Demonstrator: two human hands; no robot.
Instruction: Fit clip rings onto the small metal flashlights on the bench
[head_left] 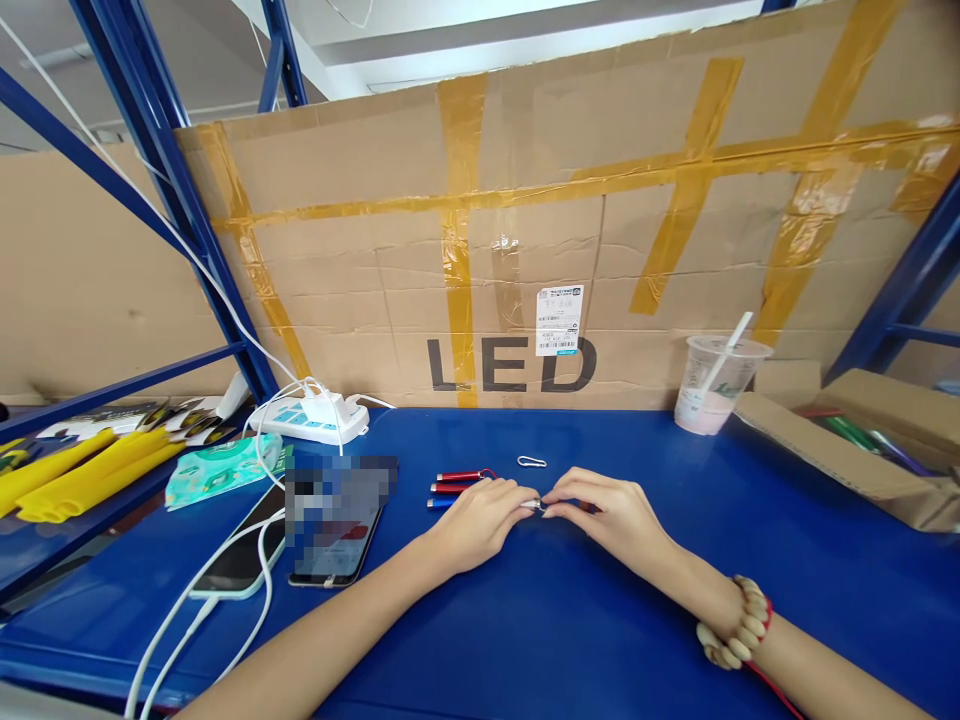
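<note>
On a blue tabletop (pixel 480 650), near centre: one small silvery piece (pixel 531 504), details too small to tell, between the two hands. Left hand (pixel 476 525): fingers closed on one end. Right hand (pixel 622 515): thumb and forefinger pinching the other. Beside the left hand: two red sticks (pixel 457 477), one blue stick (pixel 441 503), roughly parallel. Beyond: one metal clip (pixel 532 461), flat.

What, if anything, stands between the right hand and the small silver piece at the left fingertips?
Nothing visible: the right hand has its fingertips at the small silver piece in the left hand. The oblong silver metal clip lies beyond, out of the way.
</note>
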